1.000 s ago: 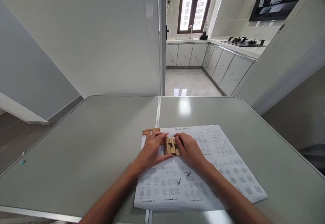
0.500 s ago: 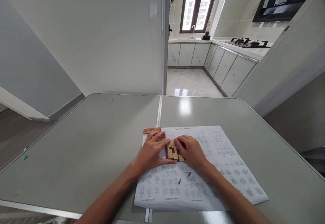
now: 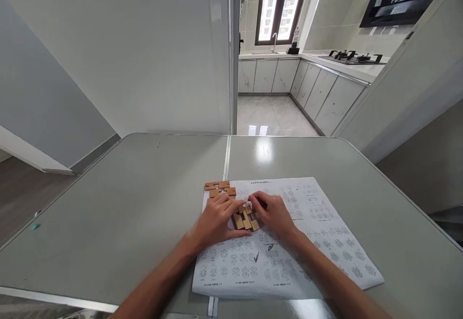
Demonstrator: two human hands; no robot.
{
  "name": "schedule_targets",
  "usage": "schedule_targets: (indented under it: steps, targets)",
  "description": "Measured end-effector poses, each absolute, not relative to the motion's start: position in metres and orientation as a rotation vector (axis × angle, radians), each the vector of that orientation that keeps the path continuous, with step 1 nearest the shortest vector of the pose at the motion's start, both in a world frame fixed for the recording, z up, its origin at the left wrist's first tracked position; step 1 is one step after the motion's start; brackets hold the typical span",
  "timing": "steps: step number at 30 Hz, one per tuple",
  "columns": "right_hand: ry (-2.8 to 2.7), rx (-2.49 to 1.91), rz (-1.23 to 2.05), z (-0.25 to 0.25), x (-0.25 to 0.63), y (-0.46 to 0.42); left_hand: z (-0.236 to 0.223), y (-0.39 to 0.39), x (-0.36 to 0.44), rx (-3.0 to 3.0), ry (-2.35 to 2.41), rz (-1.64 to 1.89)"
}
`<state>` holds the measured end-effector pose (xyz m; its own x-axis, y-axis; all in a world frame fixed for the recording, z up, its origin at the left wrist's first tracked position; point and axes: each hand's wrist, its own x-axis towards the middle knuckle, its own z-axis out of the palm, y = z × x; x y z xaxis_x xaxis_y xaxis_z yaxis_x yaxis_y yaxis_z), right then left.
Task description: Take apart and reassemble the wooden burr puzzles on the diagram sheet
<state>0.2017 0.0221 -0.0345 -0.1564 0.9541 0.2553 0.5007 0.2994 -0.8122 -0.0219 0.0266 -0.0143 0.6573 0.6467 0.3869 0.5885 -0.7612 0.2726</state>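
Note:
Several notched wooden puzzle pieces (image 3: 246, 219) lie side by side on a printed paper sheet (image 3: 289, 261). My left hand (image 3: 220, 215) grips this group from its left side, with the thumb at the near edge and the index finger along the far edge. At the group's far right corner is my right hand (image 3: 272, 212), its fingers curled and fingertips pinched together. Whether a small piece sits in that pinch is hidden. Beyond my left hand, more wooden pieces (image 3: 217, 185) rest on the sheet's far left corner, partly covered by my fingers.
Line drawings of assembled shapes cover the sheet. The grey folding table (image 3: 108, 222) has a pale seam down its middle. A small green bit (image 3: 35, 226) lies near the left edge. Past the table, a doorway opens onto a kitchen with a stove (image 3: 356, 58).
The group of wooden pieces has turned slightly and shifted a little left. My right fingertips have drawn up from its right side. More of the far left pieces now shows.

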Motion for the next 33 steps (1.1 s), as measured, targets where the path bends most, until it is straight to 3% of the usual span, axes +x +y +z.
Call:
schedule_targets:
  steps: [15,23,33]
  targets:
    - [-1.854,-1.113,1.029,-0.019,0.200,0.017,0.002,0.030,-0.032,2.582,0.963,0.767]
    - [-2.360,-1.158,0.628,-0.017,0.197,0.006,-0.014,0.045,-0.030,1.945,1.524,1.208]
    - [-2.377,-1.128,0.527,-0.021,0.184,-0.005,-0.021,0.084,-0.062,1.282,1.590,1.555]
